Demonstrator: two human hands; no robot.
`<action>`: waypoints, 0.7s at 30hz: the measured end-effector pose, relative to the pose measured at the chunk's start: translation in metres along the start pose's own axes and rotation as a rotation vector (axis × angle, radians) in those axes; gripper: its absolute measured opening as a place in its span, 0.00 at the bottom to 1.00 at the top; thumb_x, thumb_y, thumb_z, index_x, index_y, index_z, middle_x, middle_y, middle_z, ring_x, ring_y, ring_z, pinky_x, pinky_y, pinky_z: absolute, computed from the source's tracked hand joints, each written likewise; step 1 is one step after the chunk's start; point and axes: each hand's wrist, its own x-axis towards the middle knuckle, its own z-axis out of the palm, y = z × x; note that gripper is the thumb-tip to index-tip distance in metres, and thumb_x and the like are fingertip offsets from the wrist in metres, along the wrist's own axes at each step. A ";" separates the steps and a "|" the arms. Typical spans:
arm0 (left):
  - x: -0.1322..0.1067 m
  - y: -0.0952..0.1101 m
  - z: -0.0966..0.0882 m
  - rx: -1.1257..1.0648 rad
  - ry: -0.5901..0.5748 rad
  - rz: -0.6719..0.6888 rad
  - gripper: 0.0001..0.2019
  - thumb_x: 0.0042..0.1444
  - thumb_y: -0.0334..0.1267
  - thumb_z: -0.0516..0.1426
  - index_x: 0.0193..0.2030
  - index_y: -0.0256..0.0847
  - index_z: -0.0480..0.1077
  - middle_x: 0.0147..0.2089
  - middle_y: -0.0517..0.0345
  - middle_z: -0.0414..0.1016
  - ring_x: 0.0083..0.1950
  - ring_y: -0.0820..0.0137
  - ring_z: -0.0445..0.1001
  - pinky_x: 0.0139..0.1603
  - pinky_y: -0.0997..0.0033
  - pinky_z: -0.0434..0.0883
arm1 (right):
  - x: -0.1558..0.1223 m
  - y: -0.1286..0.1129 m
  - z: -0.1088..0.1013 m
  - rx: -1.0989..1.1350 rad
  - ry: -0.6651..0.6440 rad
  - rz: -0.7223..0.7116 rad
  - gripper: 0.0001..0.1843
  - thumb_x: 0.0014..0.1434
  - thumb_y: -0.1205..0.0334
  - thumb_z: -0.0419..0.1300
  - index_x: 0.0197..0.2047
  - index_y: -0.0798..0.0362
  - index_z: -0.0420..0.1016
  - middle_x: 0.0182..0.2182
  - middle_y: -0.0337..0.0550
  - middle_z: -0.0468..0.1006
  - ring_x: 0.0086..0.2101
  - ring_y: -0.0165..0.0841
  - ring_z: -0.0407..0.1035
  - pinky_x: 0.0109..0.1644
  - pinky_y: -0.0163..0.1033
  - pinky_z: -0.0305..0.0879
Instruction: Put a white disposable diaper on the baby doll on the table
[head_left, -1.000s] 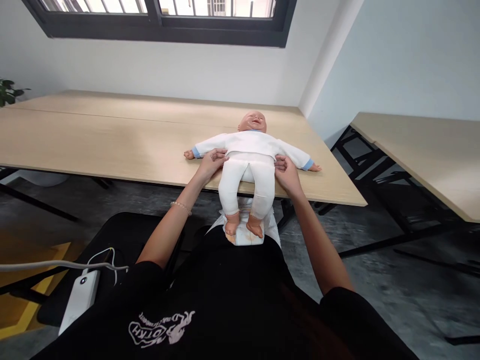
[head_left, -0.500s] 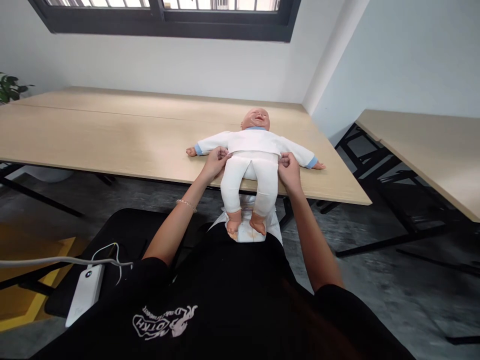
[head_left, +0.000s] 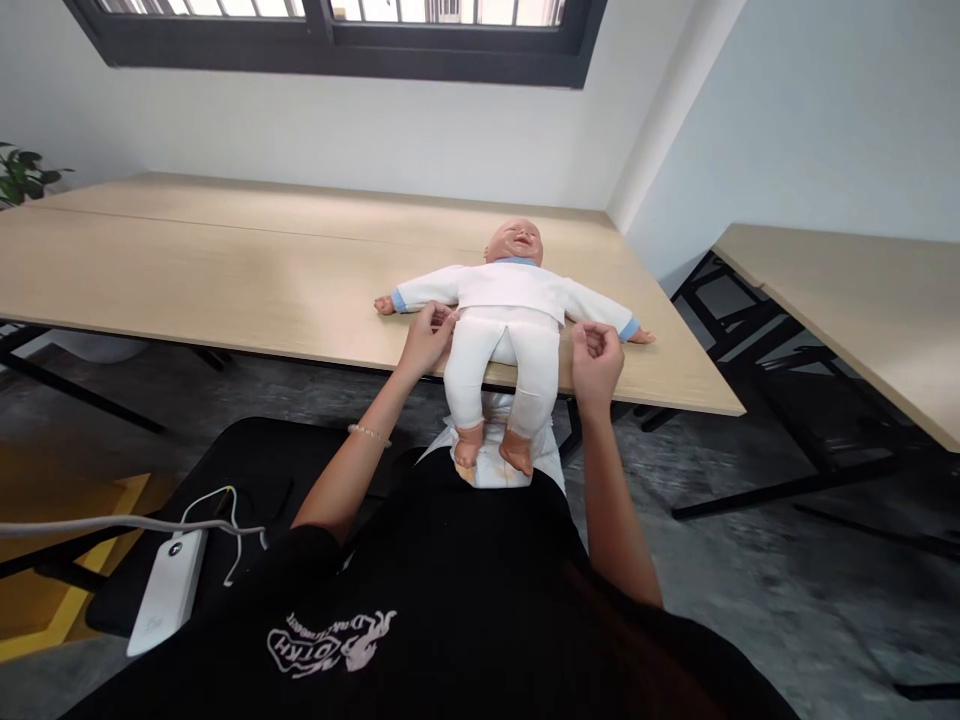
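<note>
A baby doll [head_left: 510, 300] in a white top and white trousers lies on its back on the wooden table [head_left: 225, 280], arms spread, legs hanging over the near edge. Its bare feet rest on a white diaper [head_left: 499, 465] on my lap. My left hand [head_left: 427, 335] pinches the clothing at the doll's left hip. My right hand [head_left: 596, 355] hovers just right of the doll's other hip, fingers curled, apart from the cloth.
A white power bank [head_left: 161, 590] with a cable lies on a black seat at my left. A second wooden table [head_left: 847, 300] stands at right with black metal legs. A potted plant [head_left: 22, 175] shows at far left.
My right hand has let go of the doll's waist and drawn back to the right. My left hand stays at the doll's hip. The view shifted slightly.
</note>
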 end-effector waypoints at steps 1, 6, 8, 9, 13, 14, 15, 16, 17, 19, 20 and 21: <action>-0.009 0.005 -0.001 0.030 -0.020 0.003 0.07 0.64 0.36 0.59 0.35 0.40 0.67 0.36 0.58 0.72 0.40 0.69 0.71 0.46 0.71 0.69 | -0.014 -0.002 -0.005 -0.029 0.053 0.001 0.19 0.61 0.43 0.60 0.42 0.50 0.69 0.42 0.49 0.78 0.43 0.39 0.76 0.54 0.47 0.74; -0.072 0.024 -0.001 0.024 0.121 0.020 0.14 0.66 0.50 0.57 0.36 0.42 0.67 0.35 0.58 0.73 0.38 0.68 0.72 0.41 0.72 0.70 | -0.067 0.008 -0.029 -0.114 0.319 0.167 0.20 0.64 0.40 0.53 0.44 0.48 0.66 0.33 0.46 0.76 0.31 0.40 0.75 0.36 0.44 0.75; -0.099 0.021 0.002 0.055 0.248 0.025 0.16 0.67 0.52 0.55 0.34 0.43 0.65 0.31 0.60 0.69 0.34 0.69 0.70 0.39 0.72 0.69 | -0.070 0.016 -0.040 -0.193 0.280 0.199 0.19 0.64 0.40 0.52 0.38 0.48 0.68 0.26 0.44 0.74 0.26 0.40 0.73 0.32 0.43 0.72; -0.111 0.017 0.002 0.096 0.267 0.005 0.16 0.68 0.51 0.54 0.33 0.43 0.66 0.30 0.60 0.69 0.32 0.70 0.68 0.38 0.71 0.67 | -0.068 0.021 -0.046 -0.248 0.222 0.181 0.20 0.63 0.40 0.52 0.33 0.48 0.69 0.23 0.44 0.74 0.25 0.40 0.72 0.33 0.44 0.72; -0.141 -0.018 0.000 0.160 0.155 -0.177 0.16 0.65 0.45 0.55 0.26 0.43 0.64 0.25 0.62 0.65 0.29 0.69 0.65 0.35 0.70 0.65 | -0.050 0.037 -0.074 -0.278 -0.220 0.200 0.23 0.59 0.44 0.55 0.22 0.50 0.74 0.22 0.48 0.77 0.26 0.41 0.74 0.37 0.45 0.73; -0.144 -0.027 -0.001 0.145 0.098 -0.224 0.14 0.63 0.43 0.55 0.26 0.43 0.65 0.25 0.61 0.66 0.30 0.69 0.67 0.36 0.70 0.66 | -0.046 0.040 -0.080 -0.230 -0.380 0.261 0.20 0.57 0.45 0.57 0.25 0.51 0.78 0.26 0.48 0.81 0.30 0.42 0.76 0.38 0.45 0.74; -0.147 -0.036 -0.002 0.123 0.038 -0.267 0.12 0.61 0.40 0.56 0.27 0.42 0.67 0.27 0.60 0.70 0.32 0.67 0.70 0.39 0.68 0.68 | -0.044 0.043 -0.085 -0.187 -0.537 0.325 0.18 0.55 0.46 0.60 0.30 0.52 0.82 0.32 0.49 0.83 0.35 0.44 0.78 0.40 0.45 0.75; -0.149 -0.043 -0.002 0.101 -0.023 -0.303 0.08 0.58 0.39 0.58 0.29 0.41 0.70 0.30 0.58 0.74 0.36 0.65 0.73 0.42 0.67 0.70 | -0.042 0.047 -0.088 -0.163 -0.674 0.375 0.18 0.52 0.46 0.64 0.36 0.53 0.84 0.38 0.49 0.85 0.40 0.46 0.79 0.43 0.45 0.76; -0.150 -0.050 -0.001 0.073 -0.087 -0.333 0.04 0.56 0.38 0.60 0.33 0.40 0.73 0.35 0.55 0.78 0.40 0.62 0.76 0.46 0.64 0.71 | -0.042 0.050 -0.090 -0.162 -0.779 0.402 0.20 0.50 0.47 0.67 0.41 0.52 0.84 0.43 0.49 0.85 0.45 0.47 0.79 0.47 0.47 0.76; -0.150 -0.057 0.002 0.005 -0.217 -0.371 0.12 0.52 0.38 0.65 0.43 0.40 0.77 0.47 0.49 0.82 0.51 0.56 0.78 0.53 0.59 0.73 | -0.045 0.058 -0.086 -0.177 -0.856 0.409 0.25 0.47 0.47 0.71 0.46 0.52 0.84 0.50 0.51 0.83 0.50 0.50 0.77 0.54 0.51 0.76; -0.149 -0.060 0.006 -0.034 -0.270 -0.384 0.16 0.51 0.38 0.68 0.47 0.40 0.78 0.51 0.48 0.82 0.55 0.53 0.78 0.56 0.56 0.73 | -0.047 0.061 -0.082 -0.177 -0.851 0.403 0.25 0.48 0.47 0.71 0.46 0.52 0.84 0.51 0.51 0.83 0.51 0.50 0.77 0.55 0.53 0.75; -0.148 -0.061 0.010 -0.069 -0.307 -0.396 0.19 0.49 0.37 0.70 0.50 0.41 0.78 0.54 0.47 0.81 0.57 0.52 0.77 0.58 0.55 0.73 | -0.050 0.064 -0.075 -0.169 -0.835 0.396 0.23 0.49 0.48 0.71 0.45 0.52 0.83 0.51 0.51 0.83 0.51 0.50 0.77 0.56 0.54 0.75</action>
